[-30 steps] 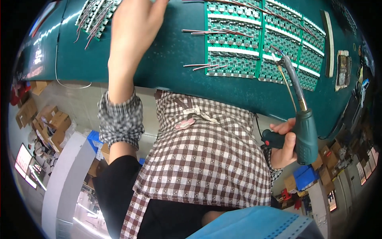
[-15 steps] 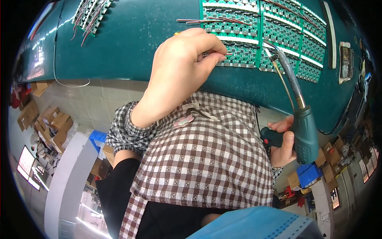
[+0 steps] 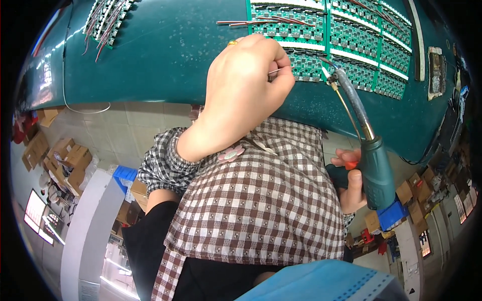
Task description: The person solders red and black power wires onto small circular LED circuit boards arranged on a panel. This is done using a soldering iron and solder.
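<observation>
Our glossy dark-green surface (image 3: 150, 70) carries white-striped green circuit-board panels (image 3: 352, 31). Our right hand (image 3: 353, 194) wraps its grip around a dark-green, pistol-shaped soldering iron (image 3: 377, 175), tip near them; our left hand (image 3: 245, 80), at their near-left corner, pinches a thin pale wire (image 3: 273, 71).

Dark-green workbench (image 3: 145, 70) right across the top, glossy, with bright reflections (image 3: 46, 75) glinting at its left end! Below it, pale floor tiles (image 3: 143, 118) — and out left the cardboard boxes (image 3: 78, 155) pile up, a blue bin (image 3: 124, 174) close beside a broad, pale column (image 3: 90, 226). Far left, a bright window (image 3: 34, 213), tilted by the fisheye; low down, white strip lights (image 3: 119, 288) glowing. Over to the right: more cartons (image 3: 415, 193), another blue container (image 3: 391, 216), a second pale pillar (image 3: 409, 258) and, near the rim, another bright window.
</observation>
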`<state>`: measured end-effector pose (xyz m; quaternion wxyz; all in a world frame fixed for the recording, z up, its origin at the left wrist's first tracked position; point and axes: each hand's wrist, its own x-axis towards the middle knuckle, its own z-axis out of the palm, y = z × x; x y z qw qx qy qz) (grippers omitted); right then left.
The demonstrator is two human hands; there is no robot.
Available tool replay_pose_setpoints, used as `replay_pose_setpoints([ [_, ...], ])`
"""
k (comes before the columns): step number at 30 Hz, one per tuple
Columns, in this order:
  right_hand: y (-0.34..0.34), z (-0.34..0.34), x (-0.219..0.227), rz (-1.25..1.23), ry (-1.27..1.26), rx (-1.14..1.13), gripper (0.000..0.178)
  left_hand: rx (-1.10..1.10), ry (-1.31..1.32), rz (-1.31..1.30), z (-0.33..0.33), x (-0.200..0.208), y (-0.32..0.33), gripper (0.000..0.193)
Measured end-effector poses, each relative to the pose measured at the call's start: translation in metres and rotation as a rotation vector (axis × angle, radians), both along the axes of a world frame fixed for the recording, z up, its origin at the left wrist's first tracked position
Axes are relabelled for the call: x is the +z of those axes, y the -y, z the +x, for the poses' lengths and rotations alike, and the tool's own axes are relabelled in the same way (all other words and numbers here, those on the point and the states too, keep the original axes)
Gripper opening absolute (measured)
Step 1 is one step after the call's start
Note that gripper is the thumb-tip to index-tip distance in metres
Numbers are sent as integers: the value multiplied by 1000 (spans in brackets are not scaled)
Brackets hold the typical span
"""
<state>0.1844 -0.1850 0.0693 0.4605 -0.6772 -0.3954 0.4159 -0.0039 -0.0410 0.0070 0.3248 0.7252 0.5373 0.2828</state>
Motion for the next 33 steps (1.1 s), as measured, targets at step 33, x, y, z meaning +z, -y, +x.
replay_pose_setpoints([
  [33, -2, -1, 15, -185, 0, 125, 39, -24, 42, -4, 3, -5, -3, 7],
])
